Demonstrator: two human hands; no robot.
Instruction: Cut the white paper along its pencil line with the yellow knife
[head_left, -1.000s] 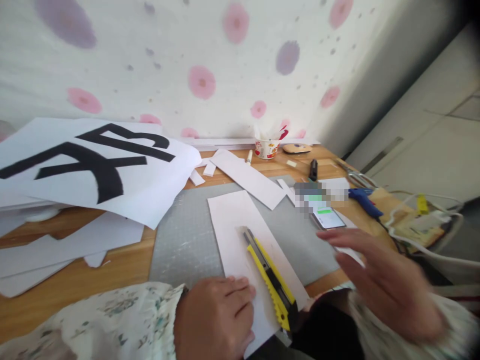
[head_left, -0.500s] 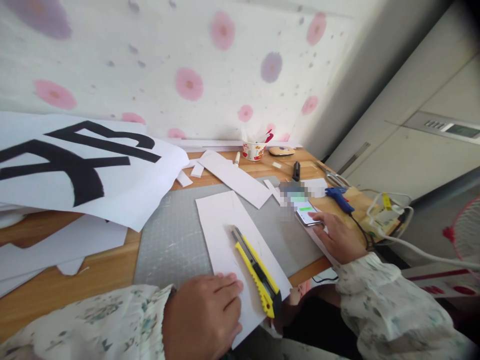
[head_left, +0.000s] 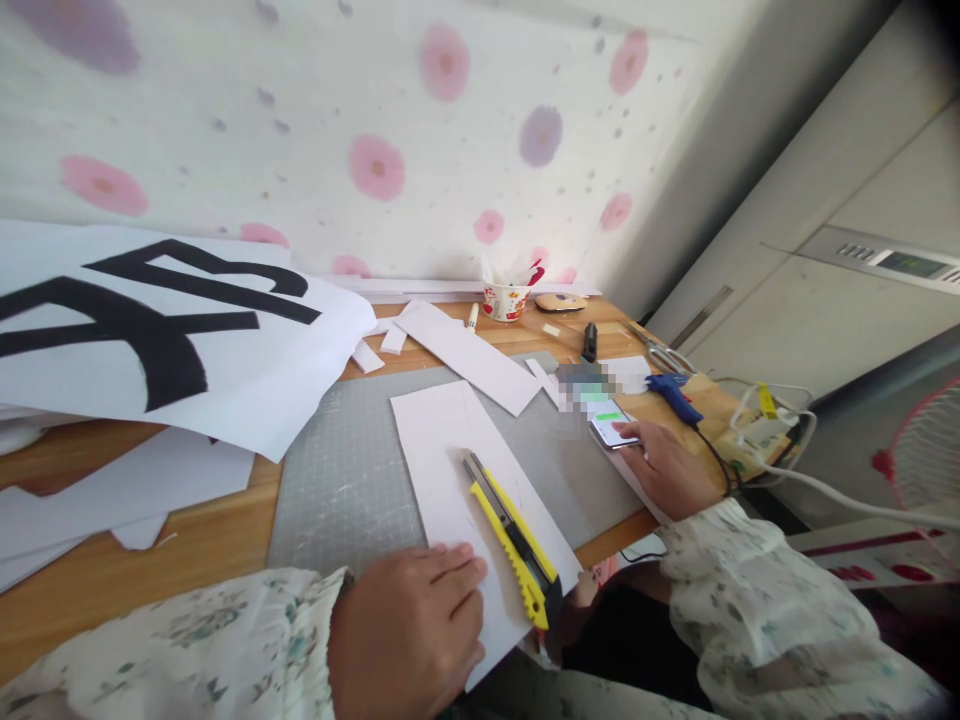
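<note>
My left hand lies flat on the lower left edge of a long white board, fingers stretched out. On that board, right of my left hand, rests a yellow and black utility knife with its tip pointing up and left. My right hand touches the lower end of a phone with its fingertips, the fingers loosely apart and holding nothing. The phone's screen is lit, and its upper part is blurred out. Under the board is a grey cutting mat.
A second white board and small offcuts lie behind. Paper with black lettering covers the left. Toward the back stand a patterned cup and a mouse. A blue glue gun, scissors and cables are at right.
The view has shifted slightly. My right hand stays at the phone, and my left hand and the knife keep their places on the board.
</note>
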